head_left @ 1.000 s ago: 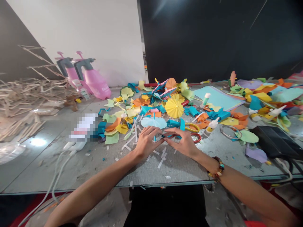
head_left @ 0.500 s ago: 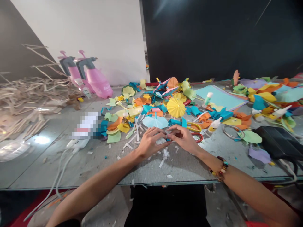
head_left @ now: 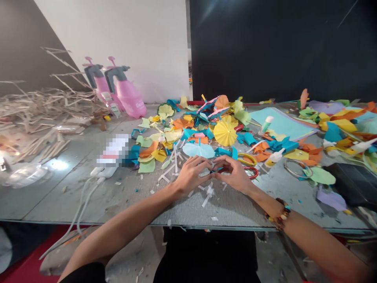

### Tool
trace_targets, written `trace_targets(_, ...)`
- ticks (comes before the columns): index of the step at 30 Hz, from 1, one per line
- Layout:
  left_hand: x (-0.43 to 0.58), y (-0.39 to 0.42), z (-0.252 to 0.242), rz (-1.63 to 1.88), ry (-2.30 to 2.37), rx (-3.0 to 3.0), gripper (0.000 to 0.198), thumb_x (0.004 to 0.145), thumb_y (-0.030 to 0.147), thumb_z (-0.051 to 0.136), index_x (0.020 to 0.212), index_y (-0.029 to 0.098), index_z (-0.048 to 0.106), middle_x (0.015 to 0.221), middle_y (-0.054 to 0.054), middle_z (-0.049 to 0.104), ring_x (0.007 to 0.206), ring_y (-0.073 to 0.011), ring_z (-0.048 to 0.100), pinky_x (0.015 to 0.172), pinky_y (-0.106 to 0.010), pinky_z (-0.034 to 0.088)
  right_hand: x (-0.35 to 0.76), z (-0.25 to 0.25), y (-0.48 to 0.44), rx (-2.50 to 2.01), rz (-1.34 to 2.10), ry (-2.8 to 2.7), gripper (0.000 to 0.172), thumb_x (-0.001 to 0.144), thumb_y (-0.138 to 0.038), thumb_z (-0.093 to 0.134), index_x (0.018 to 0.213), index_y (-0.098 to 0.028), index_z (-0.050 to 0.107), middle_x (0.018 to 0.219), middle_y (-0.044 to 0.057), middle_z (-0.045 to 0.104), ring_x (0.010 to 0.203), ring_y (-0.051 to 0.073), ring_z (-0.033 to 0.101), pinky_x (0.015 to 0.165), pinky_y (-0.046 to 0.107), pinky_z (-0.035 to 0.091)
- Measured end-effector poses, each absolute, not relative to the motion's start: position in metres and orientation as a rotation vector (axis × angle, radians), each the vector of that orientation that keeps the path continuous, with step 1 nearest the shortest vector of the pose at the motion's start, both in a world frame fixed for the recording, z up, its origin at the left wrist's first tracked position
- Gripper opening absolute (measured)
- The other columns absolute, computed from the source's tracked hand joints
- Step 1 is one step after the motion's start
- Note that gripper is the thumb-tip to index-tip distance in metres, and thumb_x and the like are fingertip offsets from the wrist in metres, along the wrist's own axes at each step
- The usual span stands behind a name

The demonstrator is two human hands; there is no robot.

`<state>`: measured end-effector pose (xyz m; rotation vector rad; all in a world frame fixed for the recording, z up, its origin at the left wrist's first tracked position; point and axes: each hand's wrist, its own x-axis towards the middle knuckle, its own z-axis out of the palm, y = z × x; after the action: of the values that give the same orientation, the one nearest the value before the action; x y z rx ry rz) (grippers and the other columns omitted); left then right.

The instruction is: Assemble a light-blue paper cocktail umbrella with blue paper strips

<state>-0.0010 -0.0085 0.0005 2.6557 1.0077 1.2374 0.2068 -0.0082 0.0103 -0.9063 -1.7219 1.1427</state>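
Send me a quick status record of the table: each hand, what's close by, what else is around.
left hand: fingertips pinch a small teal paper piece
right hand: fingertips pinch the same piece from the other side
right wrist: beaded bracelet
nearby: pale blue paper parasol, yellow paper parasol
rest: pink spray bottles, pile of wooden sticks, glue bottle

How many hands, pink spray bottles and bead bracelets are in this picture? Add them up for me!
Hands: 2
Pink spray bottles: 2
Bead bracelet: 1
Total: 5
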Motion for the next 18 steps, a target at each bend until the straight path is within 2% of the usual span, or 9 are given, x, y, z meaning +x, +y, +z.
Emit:
trace_targets(12,0.0001,-0.0097,0.0022,1.342,1.017,2.596,0.013,0.094,0.03,0.068,0.105,0.022,0.066,0.106,-0.004,0.072,0.099,-0.0176,0.067,0.088,-0.033,0.051,0.2081,0.0101,-0.0047,-0.932,1.133,-1.593,0.039,0.076,-0.041,0.085,0.104,-0.022,0.066,0.09,0.004,0.075,0.085,0.021,0.073,0.074,0.032,0.059)
trace_targets(18,-0.0001,-0.0115,0.0052,1.326,1.02,2.575,0.011,0.093,0.023,0.068,0.103,0.022,0.065,0.105,-0.003,0.072,0.099,-0.0181,0.067,0.089,-0.034,0.052,0.2067,0.0084,-0.0047,-0.891,1.159,-1.576,0.045,0.071,-0.043,0.088,0.103,-0.022,0.066,0.094,0.005,0.076,0.088,0.021,0.074,0.076,0.032,0.06)
